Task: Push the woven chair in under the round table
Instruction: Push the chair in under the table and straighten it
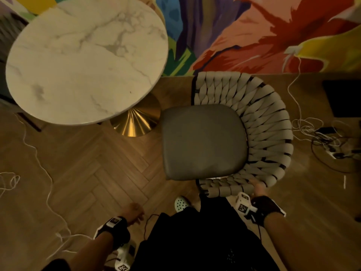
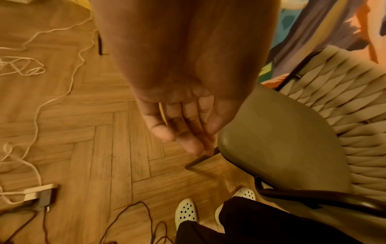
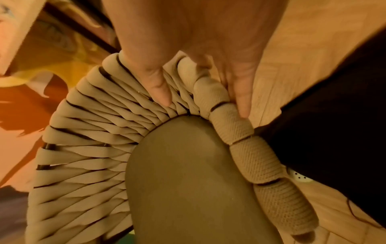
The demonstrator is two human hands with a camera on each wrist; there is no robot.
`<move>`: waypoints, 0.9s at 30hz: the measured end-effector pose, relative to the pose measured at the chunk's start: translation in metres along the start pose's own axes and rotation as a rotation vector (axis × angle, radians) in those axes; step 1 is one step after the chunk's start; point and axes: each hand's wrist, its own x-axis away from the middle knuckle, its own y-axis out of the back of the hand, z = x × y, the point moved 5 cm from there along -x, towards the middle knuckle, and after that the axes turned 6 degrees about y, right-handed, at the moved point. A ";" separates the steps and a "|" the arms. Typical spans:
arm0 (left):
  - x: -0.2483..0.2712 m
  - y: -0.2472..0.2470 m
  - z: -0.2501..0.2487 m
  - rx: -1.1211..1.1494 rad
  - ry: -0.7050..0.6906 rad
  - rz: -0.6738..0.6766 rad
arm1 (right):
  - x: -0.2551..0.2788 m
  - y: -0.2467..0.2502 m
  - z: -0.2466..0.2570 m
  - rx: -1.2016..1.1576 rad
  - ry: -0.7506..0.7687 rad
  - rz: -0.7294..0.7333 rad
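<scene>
Right hand [image 3: 200,69]: wrapped over woven chair [image 1: 259,122] rim — thumb inside.
Left hand [image 2: 179,118]: loose, holding nothing.
Round table [image 1: 86,61]: beside chair — apart.

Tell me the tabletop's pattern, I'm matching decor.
White marble with grey veins on the tabletop; head view shows it best.

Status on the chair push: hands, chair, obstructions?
Right hand grips woven chair rim; left hand free, relaxed. Chair not yet under round table, seat front near gold base. White cables on floor, left of chair's path.
</scene>
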 end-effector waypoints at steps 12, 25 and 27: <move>-0.009 0.006 -0.034 0.032 0.088 0.026 | -0.033 -0.034 0.020 -0.230 -0.122 -0.024; 0.008 0.056 -0.154 0.294 0.043 -0.163 | -0.086 -0.113 0.109 -0.192 -0.138 0.185; 0.010 0.056 -0.155 0.332 0.089 -0.164 | -0.095 -0.125 0.121 -0.168 -0.139 0.215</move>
